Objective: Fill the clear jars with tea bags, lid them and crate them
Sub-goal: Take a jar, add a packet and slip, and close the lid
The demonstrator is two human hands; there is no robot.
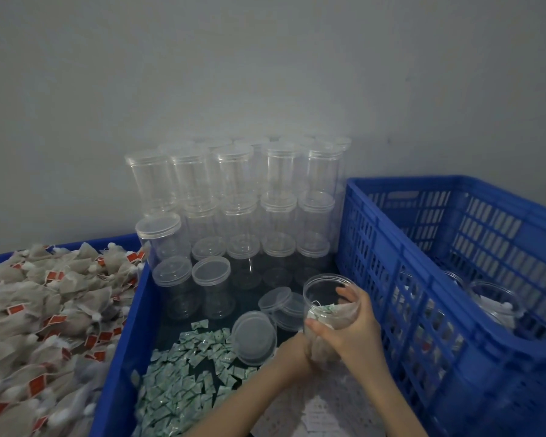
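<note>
Both hands hold an open jar of tea bags beside the crate.

The right hand (pixel 356 320) wraps the jar (pixel 328 307) from the right; the left hand (pixel 300 348) grips its lower part, just above the blue bin's (pixel 120 357) right edge, near a loose lid (pixel 254 337) and the crate (pixel 423 310).

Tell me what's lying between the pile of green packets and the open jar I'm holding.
In the head view, a loose clear lid lies between the green packets and the open jar; the left hand is there too.
</note>
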